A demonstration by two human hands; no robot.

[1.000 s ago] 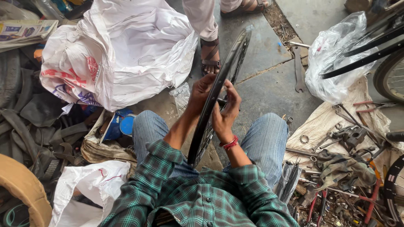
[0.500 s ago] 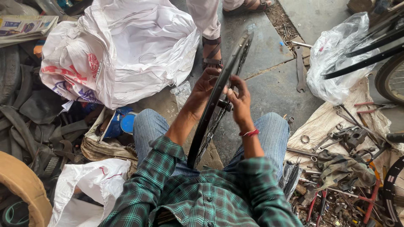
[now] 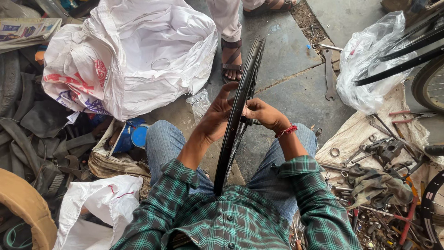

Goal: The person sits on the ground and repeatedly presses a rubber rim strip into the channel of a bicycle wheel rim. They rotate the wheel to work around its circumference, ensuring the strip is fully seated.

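A black bicycle wheel rim (image 3: 240, 102) stands upright on edge between my knees, seen edge-on, its top reaching toward a standing person's sandalled foot (image 3: 231, 58). My left hand (image 3: 216, 115) presses against the rim's left side near the hub, fingers spread upward. On the other side, my right hand (image 3: 262, 113), with a red thread at the wrist, grips the hub axle. I wear a green checked shirt and blue jeans.
A big white sack (image 3: 134, 55) lies open at upper left beside old tyres (image 3: 27, 129). Wrenches and other tools (image 3: 379, 153) cover a cloth on the right. A spanner (image 3: 329, 74) lies on the concrete floor. A clear plastic bag (image 3: 370, 65) and another bicycle wheel (image 3: 430, 78) sit at upper right.
My right hand has slid from over the rim to its right side at the hub. The left hand has opened flatter against the rim. The view has shifted slightly.
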